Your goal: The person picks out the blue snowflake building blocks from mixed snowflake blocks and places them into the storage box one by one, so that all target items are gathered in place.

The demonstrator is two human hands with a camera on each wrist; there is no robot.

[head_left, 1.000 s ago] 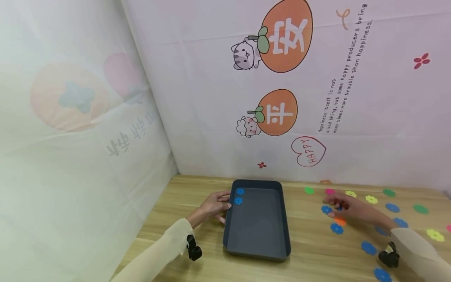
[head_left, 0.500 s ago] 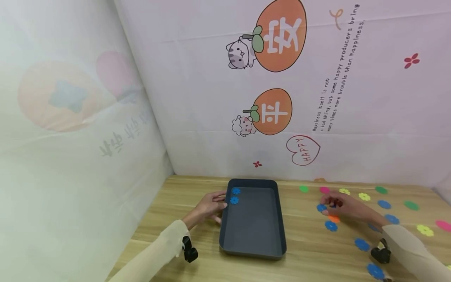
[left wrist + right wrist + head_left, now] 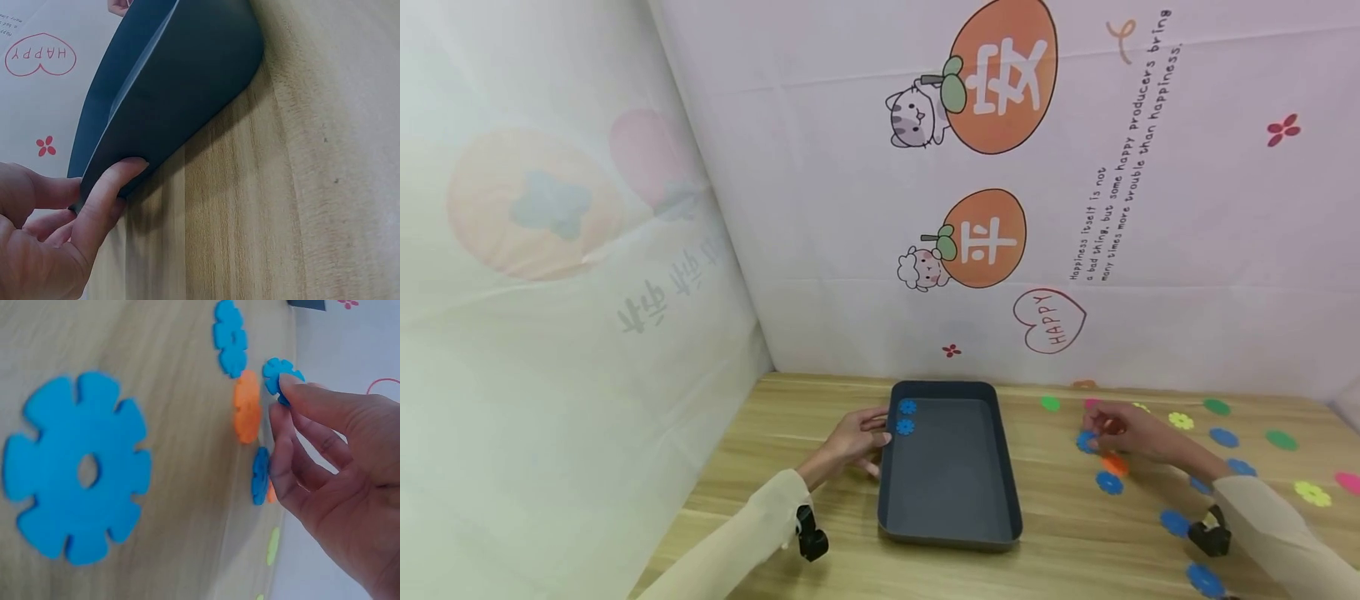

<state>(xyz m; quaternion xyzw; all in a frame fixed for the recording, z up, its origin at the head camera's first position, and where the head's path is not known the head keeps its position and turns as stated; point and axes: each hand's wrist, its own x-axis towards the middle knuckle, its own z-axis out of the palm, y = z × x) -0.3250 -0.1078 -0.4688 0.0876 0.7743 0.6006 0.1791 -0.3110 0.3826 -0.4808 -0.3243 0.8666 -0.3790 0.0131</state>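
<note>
A dark grey rectangular tray (image 3: 951, 475) lies on the wooden table, two blue flower-shaped discs (image 3: 907, 417) inside near its far left corner. My left hand (image 3: 853, 437) holds the tray's left wall; in the left wrist view its fingers (image 3: 103, 200) lie along the outer side and rim near a corner. Right of the tray, my right hand (image 3: 1131, 429) pinches a blue flower-shaped disc (image 3: 275, 374) between thumb and fingers, low over the table. Close under that hand sit an orange disc (image 3: 248, 409) and another blue disc (image 3: 230, 337).
More blue, yellow, green and pink discs are scattered over the right side of the table, such as a green disc (image 3: 1049, 403) and a yellow one (image 3: 1312, 493). A printed white cloth (image 3: 850, 208) hangs behind; another sheet (image 3: 550, 375) closes off the left.
My right hand's fingertips have come down and closed onto the blue disc beside them. The left hand stays at the tray, and the head view has shifted slightly.
</note>
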